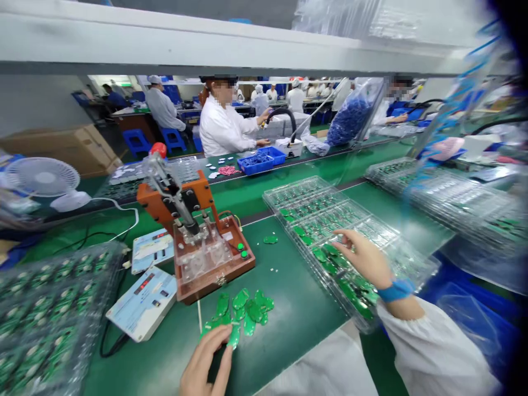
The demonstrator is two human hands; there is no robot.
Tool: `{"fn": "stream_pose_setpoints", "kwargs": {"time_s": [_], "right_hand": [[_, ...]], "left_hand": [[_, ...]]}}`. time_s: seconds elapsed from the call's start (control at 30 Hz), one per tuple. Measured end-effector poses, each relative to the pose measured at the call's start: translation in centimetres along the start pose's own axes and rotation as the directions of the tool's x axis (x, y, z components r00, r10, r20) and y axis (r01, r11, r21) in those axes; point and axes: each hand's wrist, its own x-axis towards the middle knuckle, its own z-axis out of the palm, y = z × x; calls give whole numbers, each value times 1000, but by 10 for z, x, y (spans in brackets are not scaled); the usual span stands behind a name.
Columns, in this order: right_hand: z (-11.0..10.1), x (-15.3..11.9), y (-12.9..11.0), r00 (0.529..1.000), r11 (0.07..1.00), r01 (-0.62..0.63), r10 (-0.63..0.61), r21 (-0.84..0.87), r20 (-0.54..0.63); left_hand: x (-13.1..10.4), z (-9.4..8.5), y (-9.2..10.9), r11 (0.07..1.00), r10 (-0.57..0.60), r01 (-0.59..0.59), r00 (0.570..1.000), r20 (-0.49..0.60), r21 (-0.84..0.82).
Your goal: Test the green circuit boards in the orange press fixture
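My left hand [208, 360] is at the near edge of a loose pile of small green circuit boards [256, 309] on the green bench top. Its thumb and fingers close on one green circuit board [234, 335] at the pile's front. My right hand [365, 259], with a blue band at the wrist, hovers over a clear plastic tray [307, 258] of green boards. Its thumb and index finger are apart, and nothing shows between them. Loose boards [325, 258] lie in the tray's compartments below and beside these fingers.
An orange-brown test fixture [214, 269] with a lever stands beyond the pile. Left of it are two meter boxes [144, 302] and a tray of boards [53, 313]. More stacked trays [454, 198] lie at right. A co-worker [223, 121] sits across the bench, near blue bins [258, 162].
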Motion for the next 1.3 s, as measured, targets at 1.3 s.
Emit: {"fn": "stream_pose_setpoints", "kwargs": {"time_s": [1.3], "right_hand": [[89,-39,-134,546,767,394,-639,507,543]], "left_hand": [[30,-81,-25,956,127,-217,912,390,196]]}}
